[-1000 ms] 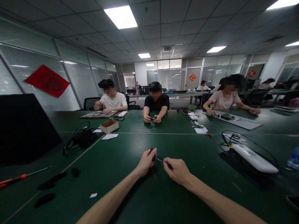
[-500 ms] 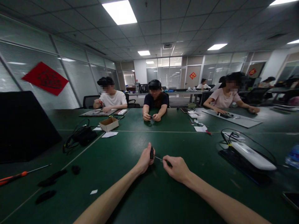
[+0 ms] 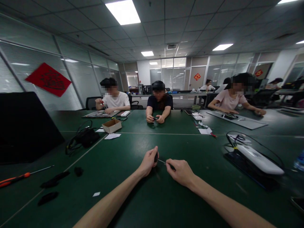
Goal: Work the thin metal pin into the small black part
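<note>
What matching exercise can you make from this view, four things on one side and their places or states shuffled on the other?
1. Wearer's left hand
2. Wearer's right hand
3. Orange-and-black screwdriver
4. Beige box

A. Holding a thin-shafted tool
B. Open-topped, beside white paper
C. Gripping a small black object
D. At the picture's left edge

Pairs: 1-C, 2-A, 3-D, 4-B

Metal shaft [image 3: 161, 161], smooth tabletop [image 3: 137, 142] (faintly glossy), cardboard box [image 3: 114, 129]

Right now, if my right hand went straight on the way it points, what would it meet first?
Probably the small black item in your left hand: your right hand points toward it, and the slim tool it holds extends that way. Depth is hard to judge, though.
</note>
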A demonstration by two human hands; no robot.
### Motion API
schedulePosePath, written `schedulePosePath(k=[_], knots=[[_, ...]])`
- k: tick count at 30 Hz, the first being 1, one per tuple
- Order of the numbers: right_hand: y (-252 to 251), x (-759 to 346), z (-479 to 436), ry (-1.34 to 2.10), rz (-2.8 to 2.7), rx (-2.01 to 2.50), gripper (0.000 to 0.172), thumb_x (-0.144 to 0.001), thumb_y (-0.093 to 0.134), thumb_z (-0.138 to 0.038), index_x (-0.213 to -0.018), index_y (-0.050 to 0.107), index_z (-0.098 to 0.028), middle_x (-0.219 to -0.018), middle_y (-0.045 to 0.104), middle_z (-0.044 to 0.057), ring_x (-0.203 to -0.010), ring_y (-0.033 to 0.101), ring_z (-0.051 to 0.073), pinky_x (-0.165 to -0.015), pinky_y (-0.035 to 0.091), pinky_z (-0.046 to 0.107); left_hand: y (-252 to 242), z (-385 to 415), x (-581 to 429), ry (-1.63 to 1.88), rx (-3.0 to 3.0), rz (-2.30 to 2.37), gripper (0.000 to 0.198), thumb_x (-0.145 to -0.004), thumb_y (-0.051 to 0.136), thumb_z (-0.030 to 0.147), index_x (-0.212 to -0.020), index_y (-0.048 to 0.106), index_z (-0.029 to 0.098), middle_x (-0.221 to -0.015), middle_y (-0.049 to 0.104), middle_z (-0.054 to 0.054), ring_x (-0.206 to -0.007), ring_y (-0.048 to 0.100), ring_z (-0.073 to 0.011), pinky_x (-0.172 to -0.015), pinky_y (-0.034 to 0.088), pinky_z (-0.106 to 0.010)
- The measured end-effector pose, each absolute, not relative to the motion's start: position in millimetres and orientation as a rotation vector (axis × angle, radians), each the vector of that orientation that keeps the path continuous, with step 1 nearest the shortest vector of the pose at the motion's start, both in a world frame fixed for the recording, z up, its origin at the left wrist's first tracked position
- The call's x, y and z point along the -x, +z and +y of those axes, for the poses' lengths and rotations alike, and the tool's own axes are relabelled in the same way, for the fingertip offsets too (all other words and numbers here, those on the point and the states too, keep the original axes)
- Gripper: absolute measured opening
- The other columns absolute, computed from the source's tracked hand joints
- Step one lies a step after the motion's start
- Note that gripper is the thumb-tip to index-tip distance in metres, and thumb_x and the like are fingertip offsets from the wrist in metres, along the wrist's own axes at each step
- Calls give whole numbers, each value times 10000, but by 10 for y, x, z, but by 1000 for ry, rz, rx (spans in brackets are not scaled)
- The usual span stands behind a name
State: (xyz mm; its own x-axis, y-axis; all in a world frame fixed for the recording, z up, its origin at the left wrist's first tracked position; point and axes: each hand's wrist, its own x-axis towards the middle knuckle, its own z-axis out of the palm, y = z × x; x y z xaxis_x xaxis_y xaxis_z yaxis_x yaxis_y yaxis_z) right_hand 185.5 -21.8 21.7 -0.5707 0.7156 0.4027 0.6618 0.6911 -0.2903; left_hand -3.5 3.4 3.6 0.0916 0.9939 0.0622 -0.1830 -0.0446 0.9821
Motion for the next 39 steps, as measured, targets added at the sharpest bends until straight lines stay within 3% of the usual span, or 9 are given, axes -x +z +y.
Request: schedulePosePath(k=[17, 39], knots=[[188, -1854, -229, 103, -2439, 1064, 339, -967, 287, -356, -1094, 560, -201, -856, 636, 57, -696, 605, 139, -615, 472, 235, 202, -49, -17, 1332, -1251, 1292, 556, -784, 368, 676, -636, 509, 159, -422, 384, 24, -402, 370, -111, -425, 250, -231], [144, -1869, -138, 276, -2230, 1180, 340, -983, 229, -333, -1098, 518, -197, -847, 633, 41, -704, 614, 136, -599, 477, 235, 123, -40, -59, 1312, -1323, 1280, 547, -765, 418, 674, -620, 486, 151, -507, 437, 11, -436, 394, -97, -418, 266, -217]])
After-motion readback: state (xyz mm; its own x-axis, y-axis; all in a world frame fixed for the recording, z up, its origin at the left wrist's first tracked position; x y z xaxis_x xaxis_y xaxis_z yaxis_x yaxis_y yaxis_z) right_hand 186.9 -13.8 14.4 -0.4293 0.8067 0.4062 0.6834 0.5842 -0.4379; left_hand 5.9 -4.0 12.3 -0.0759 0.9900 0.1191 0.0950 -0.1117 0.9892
